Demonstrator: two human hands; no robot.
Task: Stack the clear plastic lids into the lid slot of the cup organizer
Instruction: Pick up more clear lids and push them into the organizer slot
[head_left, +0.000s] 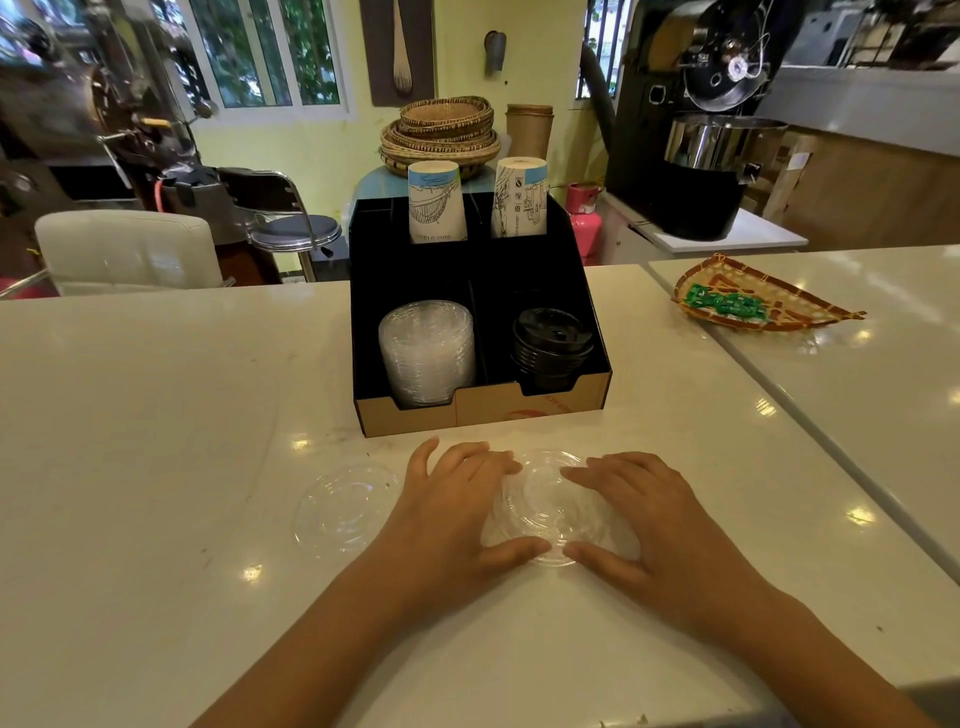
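Observation:
A black cup organizer (597, 332) stands on the white counter straight ahead. Its front left slot holds a tall stack of clear lids (427, 351); the front right slot holds black lids (551, 347). Close to me, a small pile of clear lids (545, 506) lies flat on the counter. My left hand (457, 512) grips its left edge and my right hand (649, 519) grips its right edge, thumbs on the near rim. One more clear lid (345, 506) lies alone, just left of my left hand.
Two stacks of printed paper cups (435, 202) stand upside down in the organizer's back slots. A woven tray (753, 301) with green packets rests on the adjoining counter at the right. Chairs stand beyond the counter's far left edge.

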